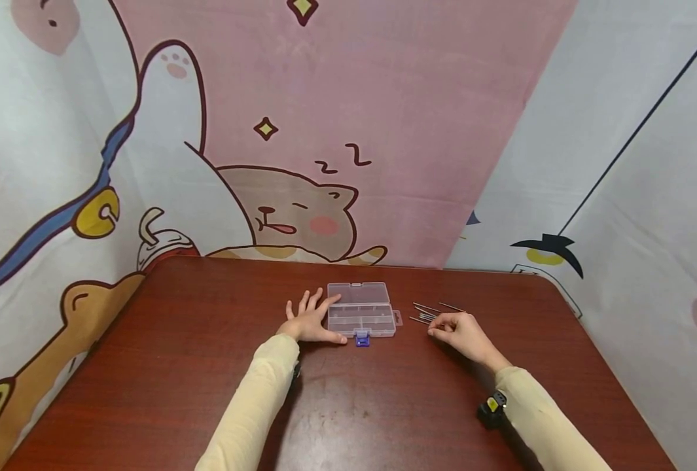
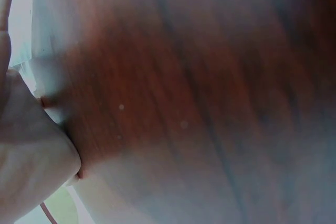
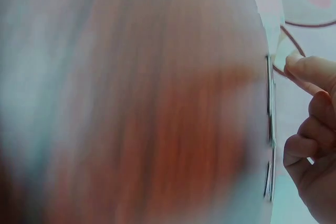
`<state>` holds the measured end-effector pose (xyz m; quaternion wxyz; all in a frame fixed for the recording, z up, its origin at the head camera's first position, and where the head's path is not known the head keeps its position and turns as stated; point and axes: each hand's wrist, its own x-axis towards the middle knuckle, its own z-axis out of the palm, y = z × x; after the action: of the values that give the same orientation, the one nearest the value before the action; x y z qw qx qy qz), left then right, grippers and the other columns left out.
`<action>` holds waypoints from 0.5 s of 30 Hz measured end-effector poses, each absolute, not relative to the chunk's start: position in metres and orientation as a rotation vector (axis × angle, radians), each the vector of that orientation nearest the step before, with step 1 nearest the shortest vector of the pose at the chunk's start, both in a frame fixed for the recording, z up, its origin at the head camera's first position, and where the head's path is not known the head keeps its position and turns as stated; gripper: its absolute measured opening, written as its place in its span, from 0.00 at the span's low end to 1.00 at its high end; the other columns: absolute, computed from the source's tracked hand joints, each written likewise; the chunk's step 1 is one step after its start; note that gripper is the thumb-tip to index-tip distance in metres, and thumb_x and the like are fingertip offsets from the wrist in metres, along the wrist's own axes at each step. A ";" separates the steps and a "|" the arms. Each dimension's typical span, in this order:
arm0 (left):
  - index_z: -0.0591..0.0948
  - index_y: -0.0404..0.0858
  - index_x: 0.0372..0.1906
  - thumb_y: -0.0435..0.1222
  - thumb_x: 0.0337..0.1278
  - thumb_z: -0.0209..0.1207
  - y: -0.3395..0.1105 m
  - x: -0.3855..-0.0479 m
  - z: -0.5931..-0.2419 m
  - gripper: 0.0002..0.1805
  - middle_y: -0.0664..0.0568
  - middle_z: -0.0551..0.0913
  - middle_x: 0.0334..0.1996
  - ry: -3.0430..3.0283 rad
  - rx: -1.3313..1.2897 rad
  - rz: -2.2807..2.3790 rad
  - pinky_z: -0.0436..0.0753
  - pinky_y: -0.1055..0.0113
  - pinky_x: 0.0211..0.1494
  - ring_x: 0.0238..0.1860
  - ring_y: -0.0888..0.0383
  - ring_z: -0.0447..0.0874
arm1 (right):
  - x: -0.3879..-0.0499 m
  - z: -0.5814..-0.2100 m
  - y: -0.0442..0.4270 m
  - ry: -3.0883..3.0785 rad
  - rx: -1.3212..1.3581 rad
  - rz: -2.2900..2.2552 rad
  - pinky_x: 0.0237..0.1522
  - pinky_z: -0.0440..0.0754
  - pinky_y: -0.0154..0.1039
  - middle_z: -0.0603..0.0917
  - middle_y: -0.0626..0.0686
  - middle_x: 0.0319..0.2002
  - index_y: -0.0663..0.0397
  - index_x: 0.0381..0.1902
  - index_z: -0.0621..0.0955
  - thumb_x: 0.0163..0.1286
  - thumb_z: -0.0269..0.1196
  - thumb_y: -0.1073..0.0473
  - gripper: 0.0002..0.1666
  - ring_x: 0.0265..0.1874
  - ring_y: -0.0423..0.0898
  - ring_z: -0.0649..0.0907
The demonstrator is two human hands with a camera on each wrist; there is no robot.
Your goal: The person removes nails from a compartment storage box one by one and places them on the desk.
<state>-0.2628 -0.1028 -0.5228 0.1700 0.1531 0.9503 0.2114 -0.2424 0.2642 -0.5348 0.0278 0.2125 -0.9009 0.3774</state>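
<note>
A clear plastic compartment box [image 1: 362, 320] with a blue latch [image 1: 362, 341] stands with its lid raised at the back. My left hand [image 1: 309, 323] rests at its left side, fingers spread, index finger over the lid edge and thumb by the front corner. In the left wrist view, part of the left hand [image 2: 31, 156] shows at the left edge. My right hand [image 1: 463, 333] is beside several thin metal rods [image 1: 423, 316] to the box's right. In the right wrist view, the right hand [image 3: 315, 124] has thumb and index tips together; whether a rod is between them cannot be told.
The brown wooden table [image 1: 360, 405] reaches back to a cartoon-printed cloth [image 1: 383, 131], which also hangs at both sides. One rod [image 1: 452, 307] lies apart, behind the others. A hang tab [image 1: 398, 318] sticks out from the box's right side.
</note>
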 end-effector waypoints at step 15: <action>0.52 0.61 0.76 0.65 0.40 0.67 -0.102 -0.264 -0.524 0.57 0.44 0.39 0.77 2.703 0.426 0.600 0.31 0.33 0.64 0.74 0.41 0.30 | -0.253 -0.529 0.222 -2.733 0.781 1.263 0.20 0.62 0.31 0.65 0.40 0.13 0.52 0.31 0.87 0.61 0.69 0.62 0.00 0.14 0.34 0.63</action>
<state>-0.2643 -0.1023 -0.5245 0.1693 0.1499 0.9510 0.2110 -0.2531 0.2219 -0.5294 0.0156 0.2510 -0.8787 0.4059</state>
